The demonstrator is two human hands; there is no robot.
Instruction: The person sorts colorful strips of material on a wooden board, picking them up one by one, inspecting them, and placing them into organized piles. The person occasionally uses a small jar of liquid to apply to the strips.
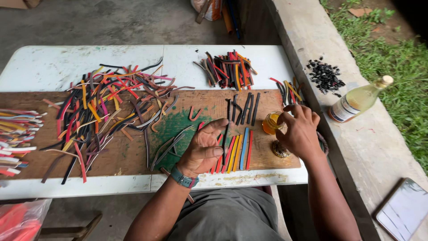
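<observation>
Evidently thin, light, floppy strips (pixel 235 153); best pinched mid-length. Left hand (pixel 203 149) pressing flat on row, fingers loosely apart. Right hand (pixel 299 131) fingertips closed at small amber jar (pixel 270 122); likely slippery.

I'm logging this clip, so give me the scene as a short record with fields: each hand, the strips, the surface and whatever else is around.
left hand: rests on the row of coloured strips, holds nothing
right hand: fingertips at the small jar of amber liquid
loose strips: big tangled pile, left of the hands
sorted bundle: far side of the table
surface: wooden board on a white table
ledge: bottle, black bits, phone
</observation>
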